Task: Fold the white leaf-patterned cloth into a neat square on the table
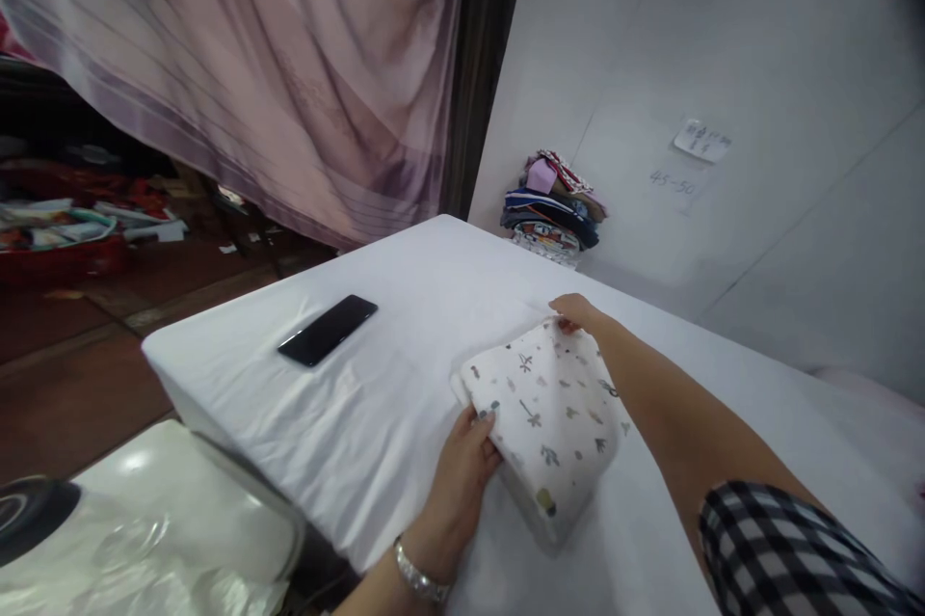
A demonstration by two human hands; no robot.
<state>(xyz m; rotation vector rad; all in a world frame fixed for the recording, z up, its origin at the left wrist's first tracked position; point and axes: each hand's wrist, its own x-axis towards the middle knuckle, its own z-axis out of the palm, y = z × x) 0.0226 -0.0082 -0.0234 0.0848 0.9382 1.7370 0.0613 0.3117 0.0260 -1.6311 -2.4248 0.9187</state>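
A folded white cloth with small printed figures (549,423) lies on the white-covered table (405,375). My left hand (462,471) grips its near left edge, thumb on top and fingers curled under. My right hand (574,310) reaches across and pinches the far corner of the cloth, fingers closed on it. A bracelet shows on my left wrist, and a checked sleeve covers my right upper arm.
A black phone (328,330) lies flat on the table's left part. A stack of folded clothes (553,211) sits at the far edge against the white wall. A pink curtain (289,66) hangs at the back left. A white chair (180,510) stands beside the near left corner.
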